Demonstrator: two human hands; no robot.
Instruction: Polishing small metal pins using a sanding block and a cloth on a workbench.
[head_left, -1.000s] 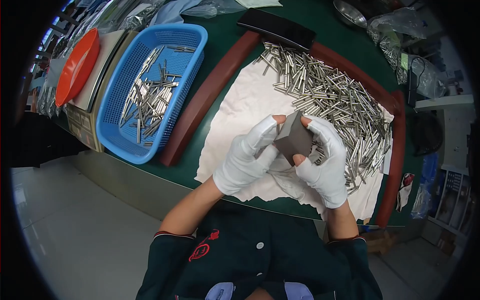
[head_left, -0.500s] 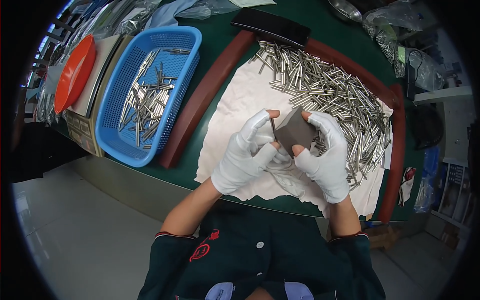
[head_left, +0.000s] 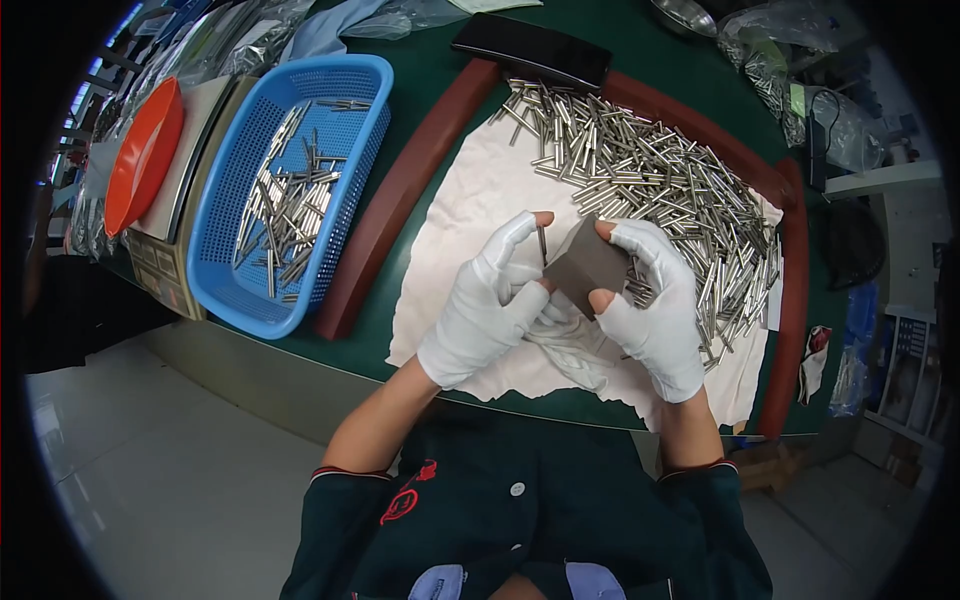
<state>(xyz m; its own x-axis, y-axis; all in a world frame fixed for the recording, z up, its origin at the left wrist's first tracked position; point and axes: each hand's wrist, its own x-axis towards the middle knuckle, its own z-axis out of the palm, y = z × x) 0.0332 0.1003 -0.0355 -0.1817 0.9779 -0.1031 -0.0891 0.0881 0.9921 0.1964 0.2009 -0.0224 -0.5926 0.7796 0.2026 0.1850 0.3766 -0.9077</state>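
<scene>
My left hand (head_left: 482, 312), in a white glove with bare fingertips, pinches a slim metal pin (head_left: 543, 243) between forefinger and thumb. Just beside it, my right hand (head_left: 658, 312), gloved the same way, grips a dark grey block (head_left: 588, 268) that looks like a sanding block. The block is tilted, and its left side is close against the pin; whether they touch I cannot tell. Under both hands spreads a pale cloth (head_left: 455, 225), where a large heap of shiny metal pins (head_left: 650, 165) lies beyond and to the right. A crumpled white cloth or glove (head_left: 570, 360) shows below the hands.
Brown padded bars (head_left: 400, 210) border the cloth on the left, far and right sides. A blue plastic basket (head_left: 330, 265) with more pins stands at left, beside a scale (head_left: 165, 270) bearing an orange dish (head_left: 145, 155). A black phone (head_left: 532, 48) lies at the far edge.
The view has shifted slightly. Both hands keep the pin and the block together in almost the same pose, with the pin showing a little more plainly now.
</scene>
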